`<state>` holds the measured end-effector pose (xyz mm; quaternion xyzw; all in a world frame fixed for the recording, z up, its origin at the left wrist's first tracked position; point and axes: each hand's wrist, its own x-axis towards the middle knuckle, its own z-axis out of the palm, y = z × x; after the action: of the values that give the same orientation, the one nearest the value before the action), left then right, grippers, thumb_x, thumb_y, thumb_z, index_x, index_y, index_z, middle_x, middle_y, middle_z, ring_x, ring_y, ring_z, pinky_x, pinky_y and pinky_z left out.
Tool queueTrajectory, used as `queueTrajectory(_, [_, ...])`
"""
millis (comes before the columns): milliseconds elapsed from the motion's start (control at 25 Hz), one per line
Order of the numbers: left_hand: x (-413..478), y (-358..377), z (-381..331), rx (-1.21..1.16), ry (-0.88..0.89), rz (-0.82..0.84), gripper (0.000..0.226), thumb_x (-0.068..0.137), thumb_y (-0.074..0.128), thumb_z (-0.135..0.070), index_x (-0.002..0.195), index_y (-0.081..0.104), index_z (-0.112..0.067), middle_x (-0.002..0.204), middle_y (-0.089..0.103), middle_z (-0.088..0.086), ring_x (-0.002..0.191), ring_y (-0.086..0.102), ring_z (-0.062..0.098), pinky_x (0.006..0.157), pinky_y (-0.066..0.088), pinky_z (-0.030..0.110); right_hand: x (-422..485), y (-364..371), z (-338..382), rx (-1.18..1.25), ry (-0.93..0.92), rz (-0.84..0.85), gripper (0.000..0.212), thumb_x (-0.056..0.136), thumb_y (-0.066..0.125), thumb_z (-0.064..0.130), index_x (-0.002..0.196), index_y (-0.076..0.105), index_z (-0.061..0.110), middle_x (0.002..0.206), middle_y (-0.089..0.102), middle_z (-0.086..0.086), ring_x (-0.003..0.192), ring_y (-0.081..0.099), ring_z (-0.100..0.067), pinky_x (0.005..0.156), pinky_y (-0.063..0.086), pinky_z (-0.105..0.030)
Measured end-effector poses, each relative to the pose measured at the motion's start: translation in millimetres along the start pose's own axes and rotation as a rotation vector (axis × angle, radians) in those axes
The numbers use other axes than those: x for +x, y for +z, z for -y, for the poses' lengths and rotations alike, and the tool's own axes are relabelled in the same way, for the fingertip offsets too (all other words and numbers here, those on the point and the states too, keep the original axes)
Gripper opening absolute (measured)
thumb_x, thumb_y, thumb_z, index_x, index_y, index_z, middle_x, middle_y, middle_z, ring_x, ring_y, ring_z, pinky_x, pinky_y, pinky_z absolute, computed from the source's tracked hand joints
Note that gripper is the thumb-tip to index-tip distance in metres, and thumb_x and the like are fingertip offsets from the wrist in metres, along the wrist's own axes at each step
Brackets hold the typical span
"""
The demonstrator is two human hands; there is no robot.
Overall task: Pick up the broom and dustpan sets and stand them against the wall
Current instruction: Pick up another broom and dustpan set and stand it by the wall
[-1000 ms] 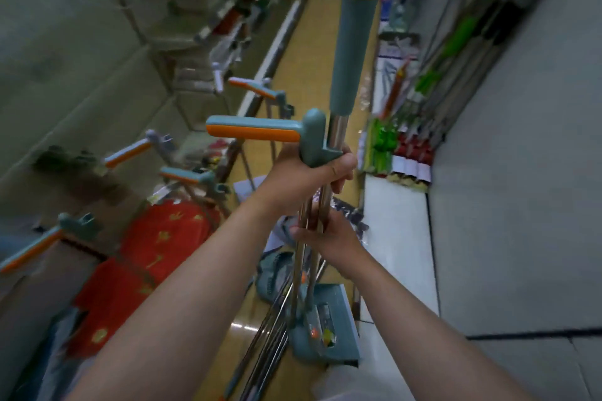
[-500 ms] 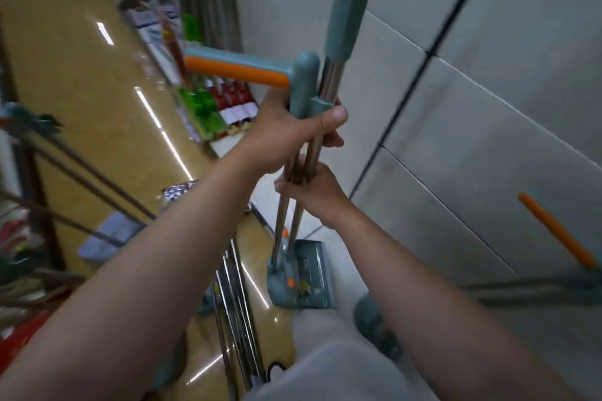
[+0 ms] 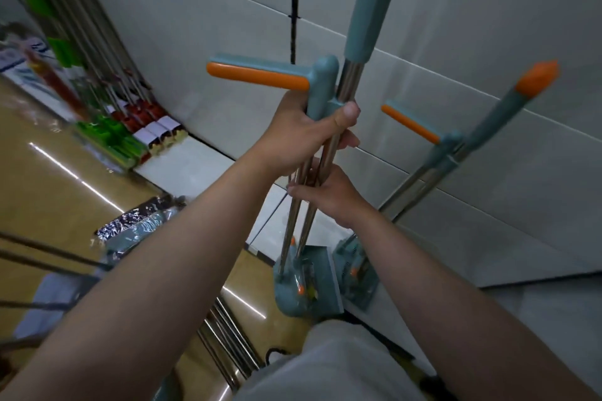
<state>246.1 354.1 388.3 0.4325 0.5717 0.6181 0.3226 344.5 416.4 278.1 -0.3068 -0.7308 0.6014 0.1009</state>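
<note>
Your left hand (image 3: 303, 137) is wrapped round the two steel poles of the broom and dustpan set (image 3: 347, 85), thumb across the front, right under its teal clip. The orange-striped side handle points to 9 o'clock. Your right hand (image 3: 329, 195) grips the same poles just below, at 6 o'clock. The set stands upright, its teal dustpan (image 3: 321, 286) low at 6 o'clock, near the foot of the grey tiled wall (image 3: 456, 10). At 3 o'clock a second set (image 3: 456, 153) leans on that wall, base just beside yours. Mops (image 3: 97, 52) line up at 10 o'clock; loose steel poles (image 3: 228, 332) lie at 7 o'clock.
</note>
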Motion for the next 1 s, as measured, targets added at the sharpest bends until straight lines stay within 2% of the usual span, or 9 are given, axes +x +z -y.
queueTrajectory(120, [3, 15, -7, 0.030, -0.008, 0.036, 0.050, 0.090, 0.067, -0.037, 0.107, 0.061, 0.009, 0.082, 0.067, 0.008, 0.068, 0.073, 0.019, 0.067, 0.059, 0.030, -15, -13, 5, -0.003, -0.014, 0.029, 0.024, 0.074, 0.079, 0.026, 0.089, 0.068, 0.009, 0.090, 0.073, -0.014, 0.089, 0.071, -0.028, 0.090, 0.057, -0.051])
queueTrajectory(200, [5, 29, -13, 0.010, -0.013, 0.065, 0.036, 0.094, 0.065, -0.037, 0.100, 0.066, -0.001, 0.080, 0.068, 0.003, 0.067, 0.072, 0.020, 0.066, 0.058, 0.030, -26, -25, 5, -0.002, -0.018, 0.038, 0.021, 0.075, 0.078, 0.026, 0.088, 0.068, 0.013, 0.089, 0.072, -0.013, 0.088, 0.070, -0.028, 0.087, 0.058, -0.051])
queueTrajectory(320, [2, 61, -18, -0.047, -0.030, 0.090, 0.047, 0.081, 0.061, -0.055, 0.093, 0.066, -0.010, 0.076, 0.070, 0.002, 0.066, 0.073, 0.022, 0.066, 0.060, 0.033, -47, -48, -1, 0.003, 0.002, 0.076, 0.016, 0.076, 0.078, 0.027, 0.085, 0.069, 0.018, 0.087, 0.073, -0.009, 0.084, 0.071, -0.024, 0.085, 0.059, -0.050])
queueTrajectory(440, [-3, 99, -15, -0.073, -0.018, 0.163, 0.056, 0.076, 0.059, -0.059, 0.093, 0.064, -0.007, 0.076, 0.070, 0.002, 0.064, 0.072, 0.022, 0.063, 0.061, 0.035, -76, -80, -16, -0.004, 0.016, 0.097, 0.010, 0.081, 0.078, 0.029, 0.087, 0.072, 0.023, 0.086, 0.075, 0.000, 0.082, 0.071, -0.012, 0.087, 0.059, -0.042])
queueTrajectory(600, [-9, 153, -6, -0.142, -0.010, 0.195, 0.066, 0.073, 0.063, -0.063, 0.095, 0.061, -0.001, 0.076, 0.070, 0.003, 0.067, 0.073, 0.025, 0.066, 0.063, 0.043, -112, -125, -38, -0.020, 0.024, 0.076, 0.006, 0.083, 0.079, 0.029, 0.087, 0.076, 0.025, 0.085, 0.075, 0.006, 0.082, 0.070, -0.007, 0.087, 0.058, -0.037])
queueTrajectory(720, [-11, 187, -4, -0.143, -0.011, 0.231, 0.071, 0.072, 0.063, -0.069, 0.097, 0.061, -0.002, 0.079, 0.070, 0.005, 0.072, 0.075, 0.028, 0.066, 0.062, 0.037, -133, -152, -52, -0.029, 0.028, 0.030, 0.004, 0.082, 0.080, 0.029, 0.084, 0.076, 0.028, 0.085, 0.076, 0.008, 0.086, 0.072, -0.007, 0.089, 0.057, -0.038])
queueTrajectory(880, [-9, 226, -6, -0.135, -0.016, 0.262, 0.064, 0.075, 0.058, -0.063, 0.098, 0.062, -0.004, 0.083, 0.070, 0.008, 0.078, 0.077, 0.029, 0.068, 0.061, 0.034, -151, -180, -66, -0.053, 0.039, -0.025, 0.011, 0.077, 0.080, 0.034, 0.084, 0.076, 0.028, 0.087, 0.077, 0.004, 0.089, 0.073, -0.012, 0.093, 0.057, -0.045])
queueTrajectory(1000, [-9, 248, -7, -0.100, -0.003, 0.265, 0.054, 0.080, 0.055, -0.055, 0.099, 0.061, -0.005, 0.085, 0.071, 0.012, 0.087, 0.076, 0.029, 0.076, 0.063, 0.040, -159, -197, -74, -0.052, 0.044, -0.044, 0.010, 0.076, 0.081, 0.032, 0.084, 0.076, 0.027, 0.087, 0.077, 0.003, 0.089, 0.074, -0.015, 0.093, 0.056, -0.047])
